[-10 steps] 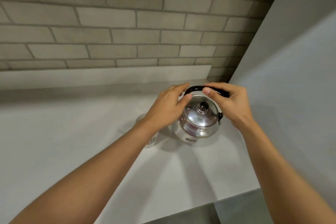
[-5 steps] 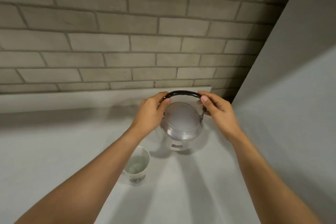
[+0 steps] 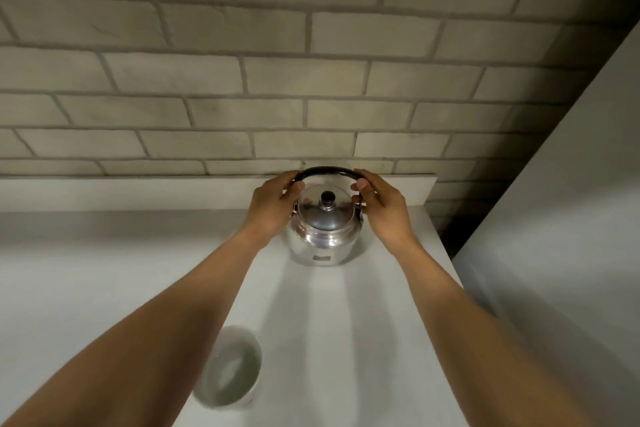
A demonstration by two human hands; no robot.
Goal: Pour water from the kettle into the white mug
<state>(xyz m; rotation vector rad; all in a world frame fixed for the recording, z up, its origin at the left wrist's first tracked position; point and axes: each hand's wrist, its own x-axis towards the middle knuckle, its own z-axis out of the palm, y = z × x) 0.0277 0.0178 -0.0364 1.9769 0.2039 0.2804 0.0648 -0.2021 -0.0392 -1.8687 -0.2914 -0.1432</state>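
Note:
A shiny steel kettle [image 3: 323,236] with a black knob on its lid and a black arched handle stands upright on the white counter [image 3: 363,340], close to the back ledge. My left hand [image 3: 273,208] grips the left end of the handle and my right hand [image 3: 381,210] grips the right end. The white mug [image 3: 230,373] stands nearer to me, under my left forearm, which hides its left side. Water shows inside the mug.
A grey brick wall [image 3: 277,80] rises behind the counter above a low white ledge [image 3: 138,189]. A tall white panel [image 3: 571,218] closes off the right side, with a dark gap between it and the counter's right edge.
The kettle has moved away from me toward the back ledge and now stands upright with both hands still on its handle. The mug has come out from under my left hand.

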